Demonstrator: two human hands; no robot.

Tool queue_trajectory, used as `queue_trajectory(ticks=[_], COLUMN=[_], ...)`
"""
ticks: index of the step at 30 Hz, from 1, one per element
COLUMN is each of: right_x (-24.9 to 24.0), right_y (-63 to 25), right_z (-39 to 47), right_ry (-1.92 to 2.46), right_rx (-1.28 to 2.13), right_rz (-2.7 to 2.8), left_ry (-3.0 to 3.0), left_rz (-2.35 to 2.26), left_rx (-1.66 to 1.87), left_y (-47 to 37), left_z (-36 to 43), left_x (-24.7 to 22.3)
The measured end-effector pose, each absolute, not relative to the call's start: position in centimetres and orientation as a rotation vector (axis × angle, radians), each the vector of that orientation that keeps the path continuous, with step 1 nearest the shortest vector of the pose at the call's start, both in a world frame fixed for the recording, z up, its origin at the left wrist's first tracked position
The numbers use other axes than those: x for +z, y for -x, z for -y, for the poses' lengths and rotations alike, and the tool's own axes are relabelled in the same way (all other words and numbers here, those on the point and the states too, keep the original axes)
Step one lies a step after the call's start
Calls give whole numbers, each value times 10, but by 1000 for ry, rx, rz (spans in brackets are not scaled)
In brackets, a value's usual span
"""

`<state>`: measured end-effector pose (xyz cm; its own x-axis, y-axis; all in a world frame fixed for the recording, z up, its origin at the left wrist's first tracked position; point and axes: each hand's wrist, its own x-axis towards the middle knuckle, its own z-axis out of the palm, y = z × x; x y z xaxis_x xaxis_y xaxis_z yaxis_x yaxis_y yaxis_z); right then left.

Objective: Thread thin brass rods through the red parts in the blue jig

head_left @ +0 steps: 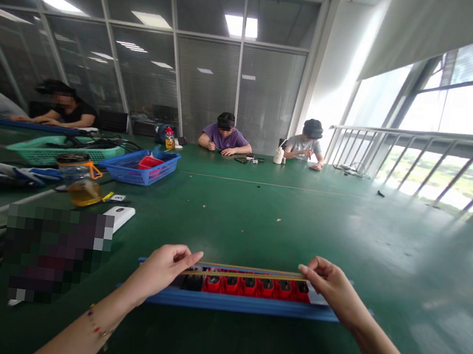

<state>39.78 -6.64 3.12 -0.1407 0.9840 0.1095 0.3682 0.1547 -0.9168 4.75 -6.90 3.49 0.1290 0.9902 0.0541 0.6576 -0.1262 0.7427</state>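
Blue plastic tray [263, 307] is sitting crosswise on a huge green tabletop [252, 219], right in front of the person wearing the camera. Both bare forearms come up from the bottom edge and angle inward, one from each lower corner, so the elbows are cut off.

Hands are up at the two ends of the tray, well apart from each other, and they cover parts of it, so you can't see those ends properly. Left hand [167, 267] and right hand [327, 281] are pretty much mirror images: wrists bent a bit, fingers curled in, thumbs pointing at each other. Each one is pinching an end of a long yellow band [250, 276], pulled out in two nearly straight strands across the tray. Can't really tell how the band sits inside the grip, because the thumbs and curled fingers hide it.

Under the strands there's a row of six red holders [248, 292] in the tray. Their insides are dark and too small to read. Some dark piece [193, 282] sits at the left end of the row, partly behind the left hand, no clue what it is. Off to the left, a pixelated patch [53, 261] blanks out something on the table. Smallest thing: a beaded bracelet [96, 329] around the left wrist.
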Motion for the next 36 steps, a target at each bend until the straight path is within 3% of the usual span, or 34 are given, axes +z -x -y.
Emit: queue_trajectory(ticks=[13, 22, 36], right_x=[28, 31, 25], right_y=[-412, -414, -420], right_z=[62, 66, 61], right_ry=[1289, 1258, 1293], right_rx=[893, 1176, 1137], right_rz=[1602, 1753, 1880], left_ry=[-1619, -1564, -1669], left_rz=[-1260, -1354, -1324], left_rx=[664, 886, 677], left_y=[-39, -37, -36], left_z=[72, 70, 66], left_x=[50, 46, 32])
